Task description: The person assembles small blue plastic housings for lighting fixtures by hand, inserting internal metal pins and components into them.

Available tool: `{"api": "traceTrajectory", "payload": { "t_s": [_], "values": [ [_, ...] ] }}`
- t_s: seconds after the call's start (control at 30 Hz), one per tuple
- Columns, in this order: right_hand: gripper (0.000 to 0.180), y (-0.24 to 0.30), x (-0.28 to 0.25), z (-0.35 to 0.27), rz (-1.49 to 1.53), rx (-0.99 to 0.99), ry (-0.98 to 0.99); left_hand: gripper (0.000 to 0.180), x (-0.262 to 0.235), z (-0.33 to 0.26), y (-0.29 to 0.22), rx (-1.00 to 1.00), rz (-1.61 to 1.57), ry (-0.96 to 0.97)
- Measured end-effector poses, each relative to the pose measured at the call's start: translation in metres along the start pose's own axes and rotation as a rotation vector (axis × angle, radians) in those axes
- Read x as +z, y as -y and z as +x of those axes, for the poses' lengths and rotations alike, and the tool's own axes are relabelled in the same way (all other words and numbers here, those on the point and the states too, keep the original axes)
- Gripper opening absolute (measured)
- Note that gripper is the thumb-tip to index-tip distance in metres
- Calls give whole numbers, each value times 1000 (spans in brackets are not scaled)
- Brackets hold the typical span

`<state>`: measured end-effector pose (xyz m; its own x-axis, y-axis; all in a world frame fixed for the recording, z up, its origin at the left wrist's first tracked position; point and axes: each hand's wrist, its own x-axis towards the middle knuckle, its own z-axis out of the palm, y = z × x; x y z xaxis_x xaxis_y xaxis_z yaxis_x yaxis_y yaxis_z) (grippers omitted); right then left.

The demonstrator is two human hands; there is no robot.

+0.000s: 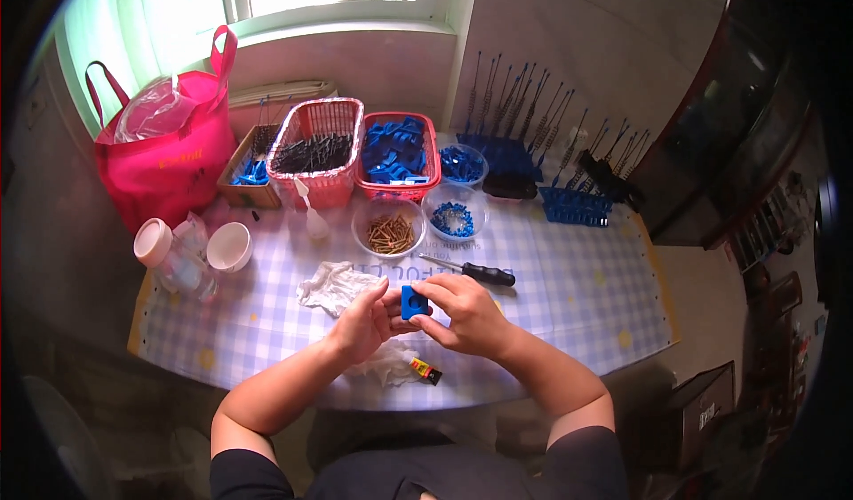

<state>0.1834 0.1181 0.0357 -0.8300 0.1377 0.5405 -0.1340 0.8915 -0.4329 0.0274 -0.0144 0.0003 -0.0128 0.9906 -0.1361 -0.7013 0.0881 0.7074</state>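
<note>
My left hand and right hand both pinch a squarish blue plastic block, its holed face turned up toward me.

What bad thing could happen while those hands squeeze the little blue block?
1. The blue block is pinched between the left hand and right hand above the table; it might slip and drop.
2. The small glue tube lies right under the wrists, so an arm could press it, perhaps making a mess.
3. The screwdriver lies just beyond the fingers and could be knocked.
</note>
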Motion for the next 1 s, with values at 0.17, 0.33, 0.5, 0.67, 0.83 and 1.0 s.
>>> {"api": "traceTrajectory", "payload": {
  "t_s": [0.17,0.33,0.5,0.67,0.83,1.0],
  "values": [
    [42,3,-1,1,-25,7,18,62,0,-3,-1,-9,4,2],
    [42,1,-1,-2,-15,31,36,62,-1,-1,2,-29,-43,-27],
    [42,2,-2,1,-10,46,51,61,-2,-2,3,-19,-23,-12],
    [42,1,-1,0,3,34,45,62,-3,-1,2,-15,-20,-6],
    [42,-3,0,1,-9,-21,13,61,-3,1,1,-19,-20,-7],
    [42,1,1,1,2,-4,24,60,-1,-3,1,-15,-23,-10]
  ]
}}
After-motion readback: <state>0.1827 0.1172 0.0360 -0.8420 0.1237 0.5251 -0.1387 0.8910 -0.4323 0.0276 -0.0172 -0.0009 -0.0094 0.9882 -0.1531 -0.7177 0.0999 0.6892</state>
